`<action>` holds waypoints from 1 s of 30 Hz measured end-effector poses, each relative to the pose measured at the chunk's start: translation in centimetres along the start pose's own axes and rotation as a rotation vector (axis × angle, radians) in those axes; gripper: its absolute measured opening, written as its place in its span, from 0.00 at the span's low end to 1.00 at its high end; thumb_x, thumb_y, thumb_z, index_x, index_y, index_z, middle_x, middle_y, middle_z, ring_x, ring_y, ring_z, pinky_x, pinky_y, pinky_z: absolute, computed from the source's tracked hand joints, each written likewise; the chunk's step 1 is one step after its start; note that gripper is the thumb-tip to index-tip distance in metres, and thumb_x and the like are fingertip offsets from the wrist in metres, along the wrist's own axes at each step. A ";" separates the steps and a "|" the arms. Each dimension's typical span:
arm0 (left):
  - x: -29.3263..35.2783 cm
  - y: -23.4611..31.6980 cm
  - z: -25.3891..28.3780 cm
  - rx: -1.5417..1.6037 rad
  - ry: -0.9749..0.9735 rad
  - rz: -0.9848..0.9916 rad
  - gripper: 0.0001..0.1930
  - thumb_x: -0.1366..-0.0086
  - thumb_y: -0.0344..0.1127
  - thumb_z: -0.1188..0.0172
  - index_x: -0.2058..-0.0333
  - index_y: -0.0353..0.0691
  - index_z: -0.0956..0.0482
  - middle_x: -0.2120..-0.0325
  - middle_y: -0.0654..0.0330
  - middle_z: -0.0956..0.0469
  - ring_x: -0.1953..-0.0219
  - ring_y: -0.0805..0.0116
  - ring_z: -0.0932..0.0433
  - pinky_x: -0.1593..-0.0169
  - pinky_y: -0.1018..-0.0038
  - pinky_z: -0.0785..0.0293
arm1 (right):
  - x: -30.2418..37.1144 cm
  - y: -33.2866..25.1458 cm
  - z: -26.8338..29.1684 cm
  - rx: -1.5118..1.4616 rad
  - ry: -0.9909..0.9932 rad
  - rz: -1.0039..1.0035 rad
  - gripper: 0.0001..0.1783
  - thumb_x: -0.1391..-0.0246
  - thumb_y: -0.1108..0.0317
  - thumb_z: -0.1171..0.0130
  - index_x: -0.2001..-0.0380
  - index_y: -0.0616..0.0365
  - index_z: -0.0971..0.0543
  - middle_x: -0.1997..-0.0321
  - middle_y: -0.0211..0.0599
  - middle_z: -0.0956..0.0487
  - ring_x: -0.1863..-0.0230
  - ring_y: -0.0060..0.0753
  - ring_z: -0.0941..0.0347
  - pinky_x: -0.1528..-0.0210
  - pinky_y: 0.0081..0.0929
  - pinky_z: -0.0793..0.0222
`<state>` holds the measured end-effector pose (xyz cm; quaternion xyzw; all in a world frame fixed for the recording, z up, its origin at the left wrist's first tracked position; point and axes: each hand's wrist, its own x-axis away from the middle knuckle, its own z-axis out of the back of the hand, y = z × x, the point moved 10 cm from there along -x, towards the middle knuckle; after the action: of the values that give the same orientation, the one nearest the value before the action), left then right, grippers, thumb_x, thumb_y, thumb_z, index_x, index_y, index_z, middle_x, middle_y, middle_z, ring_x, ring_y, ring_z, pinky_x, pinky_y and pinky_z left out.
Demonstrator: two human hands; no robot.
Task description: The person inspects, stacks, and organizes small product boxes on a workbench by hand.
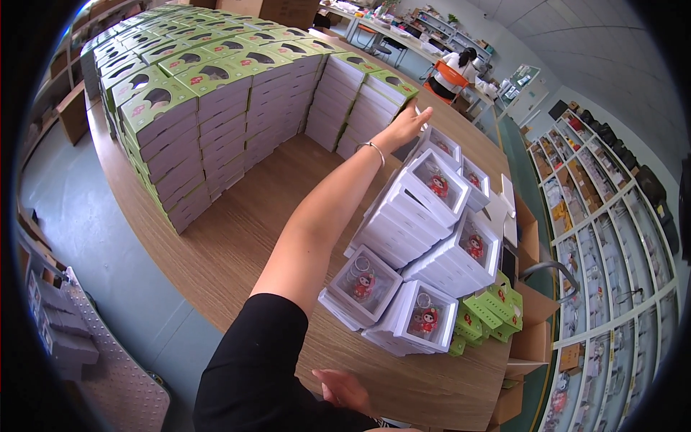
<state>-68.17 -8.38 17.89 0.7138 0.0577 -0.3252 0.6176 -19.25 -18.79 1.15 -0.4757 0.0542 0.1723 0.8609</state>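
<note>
My left hand (409, 128), with a bracelet at its wrist, reaches far across the table to the right end of the green-topped box stacks. Its fingers lie against the corner of the top green-and-white box (389, 85), and its thumb sticks out to the right. My right hand (344, 389) is low at the near edge, partly hidden by the black sleeve. Its visible fingers are apart and hold nothing. Right of my left forearm stand stacks of white window boxes (437, 180), each top one showing a red figure keychain (363, 286) through its window.
Rows of stacked green-and-white boxes (216, 72) fill the table's far left. Green printed card sleeves (497, 309) lie beside the white boxes, with open cartons (533, 324) past the right edge. Shelving (597, 252) lines the right; a person sits on an orange chair (450, 74) farther back.
</note>
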 end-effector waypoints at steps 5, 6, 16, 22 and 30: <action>1.2 0.0 -0.3 0.135 -0.104 0.156 0.37 0.32 0.55 0.49 0.36 0.31 0.41 0.40 0.46 0.36 0.38 0.58 0.36 0.35 0.66 0.42 | -0.3 -0.3 0.1 0.042 0.062 0.019 0.30 0.58 0.83 0.41 0.47 0.60 0.24 0.57 0.38 0.21 0.56 0.32 0.23 0.55 0.27 0.29; 1.4 -0.4 -0.5 0.147 -0.160 0.225 0.34 0.32 0.56 0.49 0.37 0.34 0.38 0.42 0.51 0.32 0.40 0.64 0.34 0.36 0.67 0.42 | -0.5 -0.9 0.5 0.085 0.101 0.050 0.29 0.59 0.83 0.41 0.48 0.60 0.23 0.56 0.38 0.20 0.56 0.33 0.23 0.54 0.28 0.29; 5.7 2.4 6.9 0.043 0.391 -0.117 0.09 0.38 0.32 0.40 0.65 0.31 0.21 0.73 0.59 0.20 0.72 0.73 0.23 0.67 0.76 0.28 | -1.2 -1.8 0.7 0.143 0.106 0.043 0.26 0.57 0.82 0.41 0.50 0.58 0.21 0.53 0.37 0.20 0.53 0.34 0.22 0.52 0.28 0.27; 5.9 0.0 9.9 -0.047 0.304 -0.099 0.12 0.38 0.36 0.42 0.74 0.31 0.22 0.82 0.59 0.24 0.76 0.74 0.27 0.70 0.74 0.29 | -1.1 -1.9 0.8 0.175 0.124 0.113 0.25 0.58 0.81 0.40 0.52 0.58 0.21 0.52 0.38 0.20 0.54 0.35 0.22 0.52 0.30 0.27; 11.0 -10.3 3.4 -0.560 -0.291 0.088 0.13 0.38 0.38 0.43 0.66 0.33 0.17 0.72 0.50 0.18 0.68 0.56 0.19 0.62 0.64 0.25 | -1.2 -2.3 0.5 0.204 0.127 0.130 0.24 0.59 0.81 0.39 0.54 0.59 0.19 0.53 0.37 0.20 0.55 0.35 0.21 0.53 0.29 0.27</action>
<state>-65.95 -12.66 3.21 0.4639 0.0252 -0.3686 0.8052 -19.61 -19.78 3.64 -0.3910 0.1567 0.1909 0.8867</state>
